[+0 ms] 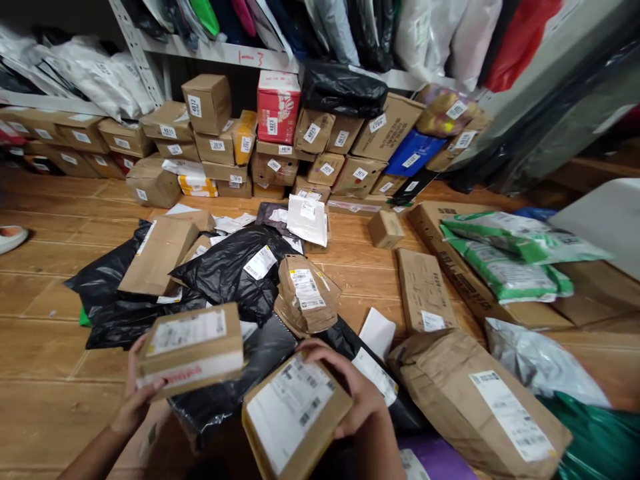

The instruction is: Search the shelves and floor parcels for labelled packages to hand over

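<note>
My left hand point(131, 400) grips a small cardboard box with a white shipping label point(191, 348) from below, holding it above the pile. My right hand point(356, 390) holds a second labelled cardboard box point(295, 417), tilted, close to the camera. Under both hands lie black plastic mailers point(227, 270) and a crumpled brown paper parcel point(306, 293) on the wooden floor point(45, 320).
Stacked numbered cartons point(273, 143) line the back under a white shelf point(220, 53) of bagged goods. A large brown paper parcel point(480, 407) lies at the right, green mailers point(505, 257) on a long flat box beyond it, and a flat carton point(423, 287) mid-floor.
</note>
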The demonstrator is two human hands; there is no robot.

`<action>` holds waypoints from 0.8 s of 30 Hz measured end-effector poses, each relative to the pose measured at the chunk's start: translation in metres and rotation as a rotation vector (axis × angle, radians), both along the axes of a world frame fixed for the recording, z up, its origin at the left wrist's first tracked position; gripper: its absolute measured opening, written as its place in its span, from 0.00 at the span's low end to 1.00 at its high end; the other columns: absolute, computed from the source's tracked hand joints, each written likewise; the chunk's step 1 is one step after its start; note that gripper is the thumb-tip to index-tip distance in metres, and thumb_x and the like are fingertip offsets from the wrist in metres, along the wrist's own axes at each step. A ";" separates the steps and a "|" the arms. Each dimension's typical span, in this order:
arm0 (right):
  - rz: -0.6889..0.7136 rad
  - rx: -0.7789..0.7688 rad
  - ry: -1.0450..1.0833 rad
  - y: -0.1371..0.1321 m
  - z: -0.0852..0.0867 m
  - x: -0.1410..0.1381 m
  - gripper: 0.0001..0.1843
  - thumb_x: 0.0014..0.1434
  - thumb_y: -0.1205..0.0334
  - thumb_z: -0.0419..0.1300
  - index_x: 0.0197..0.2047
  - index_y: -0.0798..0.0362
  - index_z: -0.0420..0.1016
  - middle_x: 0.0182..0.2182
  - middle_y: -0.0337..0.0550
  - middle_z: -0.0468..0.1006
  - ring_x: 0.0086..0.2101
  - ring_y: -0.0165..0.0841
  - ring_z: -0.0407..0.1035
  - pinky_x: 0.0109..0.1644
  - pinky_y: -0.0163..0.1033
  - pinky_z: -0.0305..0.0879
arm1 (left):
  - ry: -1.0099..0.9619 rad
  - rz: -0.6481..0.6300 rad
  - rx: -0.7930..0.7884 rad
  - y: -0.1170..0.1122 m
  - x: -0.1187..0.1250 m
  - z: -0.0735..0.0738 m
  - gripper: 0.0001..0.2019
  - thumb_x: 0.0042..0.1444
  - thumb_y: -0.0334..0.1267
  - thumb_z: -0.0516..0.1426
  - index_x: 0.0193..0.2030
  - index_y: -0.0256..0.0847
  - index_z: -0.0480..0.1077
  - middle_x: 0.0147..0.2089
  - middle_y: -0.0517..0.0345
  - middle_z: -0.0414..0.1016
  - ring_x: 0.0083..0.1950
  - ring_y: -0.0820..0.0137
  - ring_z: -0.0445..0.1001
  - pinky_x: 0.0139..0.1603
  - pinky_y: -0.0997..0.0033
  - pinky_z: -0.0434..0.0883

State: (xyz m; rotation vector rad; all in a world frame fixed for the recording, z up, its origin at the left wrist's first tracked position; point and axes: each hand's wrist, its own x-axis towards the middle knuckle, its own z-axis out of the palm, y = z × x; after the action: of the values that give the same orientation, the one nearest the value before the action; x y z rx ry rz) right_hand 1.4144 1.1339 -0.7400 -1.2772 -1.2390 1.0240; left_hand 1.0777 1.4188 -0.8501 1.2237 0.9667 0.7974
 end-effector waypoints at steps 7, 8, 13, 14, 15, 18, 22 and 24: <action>-0.322 -0.060 0.020 -0.017 -0.015 0.013 0.56 0.23 0.25 0.68 0.52 0.50 0.71 0.58 0.59 0.66 0.55 0.58 0.66 0.60 0.63 0.61 | 0.181 -0.700 0.385 0.013 0.028 -0.015 0.31 0.51 0.48 0.65 0.63 0.46 0.71 0.68 0.40 0.66 0.71 0.44 0.60 0.68 0.35 0.58; -0.333 -0.084 0.015 -0.017 -0.017 0.011 0.55 0.24 0.26 0.69 0.53 0.50 0.71 0.58 0.59 0.65 0.56 0.59 0.65 0.61 0.63 0.60 | 0.224 -0.724 0.440 0.018 0.029 -0.016 0.28 0.53 0.47 0.64 0.62 0.47 0.72 0.68 0.41 0.67 0.72 0.45 0.59 0.69 0.33 0.55; -0.183 -0.057 0.010 0.001 -0.009 0.003 0.50 0.32 0.32 0.72 0.55 0.49 0.72 0.60 0.58 0.66 0.60 0.56 0.63 0.63 0.60 0.58 | 0.189 -0.678 0.514 0.015 0.029 0.027 0.31 0.60 0.52 0.57 0.69 0.49 0.63 0.71 0.42 0.61 0.73 0.48 0.56 0.71 0.37 0.53; -0.104 -0.047 -0.009 0.010 -0.005 0.003 0.49 0.33 0.35 0.73 0.56 0.49 0.72 0.60 0.58 0.66 0.60 0.55 0.62 0.64 0.59 0.58 | 0.167 -0.688 0.510 0.008 0.033 0.044 0.36 0.58 0.56 0.58 0.72 0.49 0.59 0.73 0.41 0.58 0.74 0.47 0.55 0.71 0.37 0.54; -0.007 -0.033 -0.026 0.021 -0.002 0.002 0.48 0.35 0.37 0.74 0.57 0.50 0.72 0.61 0.58 0.66 0.61 0.54 0.62 0.65 0.59 0.57 | 0.155 -0.751 0.521 0.000 0.039 0.061 0.45 0.53 0.60 0.61 0.74 0.49 0.53 0.75 0.40 0.53 0.74 0.44 0.54 0.70 0.36 0.55; 0.337 -0.003 0.004 0.061 -0.002 0.001 0.49 0.39 0.43 0.75 0.63 0.49 0.69 0.64 0.56 0.65 0.64 0.50 0.60 0.67 0.57 0.55 | 0.205 -1.078 0.822 -0.020 0.063 0.104 0.55 0.37 0.56 0.72 0.72 0.60 0.55 0.77 0.46 0.48 0.75 0.39 0.49 0.70 0.30 0.52; 0.264 -0.068 0.208 0.096 -0.026 -0.001 0.55 0.41 0.44 0.76 0.69 0.44 0.61 0.68 0.53 0.61 0.66 0.46 0.59 0.66 0.57 0.59 | 0.309 -1.303 1.016 -0.038 0.082 0.110 0.47 0.39 0.50 0.73 0.67 0.68 0.62 0.77 0.55 0.48 0.76 0.36 0.42 0.68 0.25 0.50; 0.044 -0.110 0.190 0.100 -0.037 -0.005 0.43 0.50 0.46 0.72 0.67 0.42 0.65 0.67 0.50 0.65 0.64 0.44 0.63 0.65 0.56 0.62 | 0.340 -1.196 1.041 -0.051 0.079 0.094 0.52 0.34 0.58 0.73 0.69 0.65 0.61 0.78 0.50 0.43 0.75 0.31 0.42 0.66 0.23 0.52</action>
State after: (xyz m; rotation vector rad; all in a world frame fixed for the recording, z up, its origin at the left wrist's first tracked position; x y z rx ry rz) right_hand 1.4094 1.2341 -0.7771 -1.2095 -1.0819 1.2299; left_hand 1.1568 1.3679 -0.7564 2.4975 -0.1592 0.0378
